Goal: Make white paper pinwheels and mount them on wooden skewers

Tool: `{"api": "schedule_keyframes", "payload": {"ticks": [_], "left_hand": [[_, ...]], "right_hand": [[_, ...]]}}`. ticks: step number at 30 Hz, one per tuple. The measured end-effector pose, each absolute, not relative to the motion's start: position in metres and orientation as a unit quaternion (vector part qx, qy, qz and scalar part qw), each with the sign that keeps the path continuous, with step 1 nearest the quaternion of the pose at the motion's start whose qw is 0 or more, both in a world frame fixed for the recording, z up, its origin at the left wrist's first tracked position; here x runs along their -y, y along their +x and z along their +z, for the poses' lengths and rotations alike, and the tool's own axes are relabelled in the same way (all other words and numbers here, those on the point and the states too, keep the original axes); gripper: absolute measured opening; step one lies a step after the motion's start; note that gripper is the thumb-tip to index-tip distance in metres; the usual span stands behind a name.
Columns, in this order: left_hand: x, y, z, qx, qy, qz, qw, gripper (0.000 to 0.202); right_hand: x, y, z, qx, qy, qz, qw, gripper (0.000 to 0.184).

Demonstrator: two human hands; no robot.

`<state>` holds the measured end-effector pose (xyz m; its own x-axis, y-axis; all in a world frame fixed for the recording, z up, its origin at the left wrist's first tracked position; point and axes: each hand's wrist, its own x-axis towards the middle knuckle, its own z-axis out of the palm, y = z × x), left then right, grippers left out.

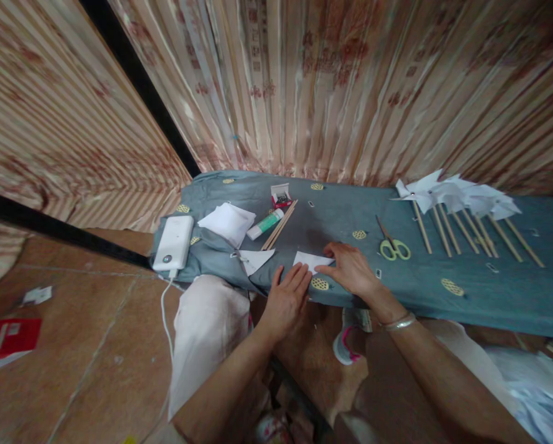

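Observation:
A folded piece of white paper [305,258] lies near the front edge of the cloth-covered table. My left hand [289,296] rests with its fingers stretched out, the fingertips on the paper's lower edge. At the paper's right corner, my right hand [350,268] has its thumb and bent fingers closed around the tip. Left of them lies a cut white paper piece [257,260]. Farther back are thin wooden sticks [280,226], a green and white glue tube [265,224] and a small red and white box [281,195] with dark small pieces inside.
A stack of white paper [228,223] and a white power bank [173,242] with a cable lie at the left. Green-handled scissors [394,248] sit right of my hands. Several white paper pinwheels [461,194] on sticks lie in a row at the right. A striped curtain [276,92] hangs behind.

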<state>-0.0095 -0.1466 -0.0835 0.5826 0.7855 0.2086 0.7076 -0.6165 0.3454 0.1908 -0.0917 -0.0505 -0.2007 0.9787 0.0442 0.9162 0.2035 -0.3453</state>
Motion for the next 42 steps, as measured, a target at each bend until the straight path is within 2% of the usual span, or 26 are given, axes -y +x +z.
{"api": "schedule_keyframes", "payload": {"ticks": [11, 33, 42], "left_hand": [[0.151, -0.021, -0.081, -0.417, 0.892, 0.153, 0.079, 0.047], [0.178, -0.059, -0.083, -0.443, 0.892, 0.094, -0.012, 0.049], [0.179, -0.058, -0.089, -0.444, 0.892, 0.080, -0.024, 0.055]], "right_hand": [[0.091, 0.216, -0.058, 0.714, -0.654, 0.180, 0.175, 0.015], [0.085, 0.223, -0.059, 0.702, -0.643, 0.235, 0.198, 0.012], [0.082, 0.231, -0.061, 0.688, -0.631, 0.268, 0.235, 0.017]]}}
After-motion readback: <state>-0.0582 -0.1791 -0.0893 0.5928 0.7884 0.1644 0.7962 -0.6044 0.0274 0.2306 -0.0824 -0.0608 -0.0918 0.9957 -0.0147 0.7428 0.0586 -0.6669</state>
